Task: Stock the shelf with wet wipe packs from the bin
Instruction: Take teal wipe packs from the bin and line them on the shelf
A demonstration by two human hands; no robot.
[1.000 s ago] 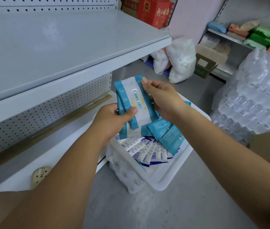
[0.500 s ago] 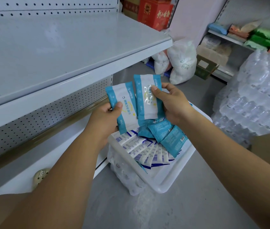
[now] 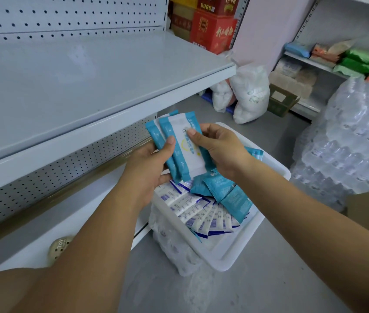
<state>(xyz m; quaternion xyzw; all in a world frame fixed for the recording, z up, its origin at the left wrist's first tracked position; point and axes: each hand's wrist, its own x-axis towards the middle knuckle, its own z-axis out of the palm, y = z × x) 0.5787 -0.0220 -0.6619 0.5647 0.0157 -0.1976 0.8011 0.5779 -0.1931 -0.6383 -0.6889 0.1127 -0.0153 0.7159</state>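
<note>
Grey shelf (image 3: 93, 77) above grey flr (image 3: 258, 288)

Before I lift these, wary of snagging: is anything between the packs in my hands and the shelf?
Nothing visible does. The left hand and right hand hold the wet wipe packs below the front edge of the shelf; lift over it.

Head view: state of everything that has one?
bin, open-topped, partly filled
white-and-blue packs, fanned in a row in the bin
teal packs, loose pile in the bin
held wipe packs, stacked together, upright, above the bin
left hand, grips the held wipe packs, thumb on front
right hand, pinches them too, thumb on front
shelf, no wipe packs on it yet
</note>
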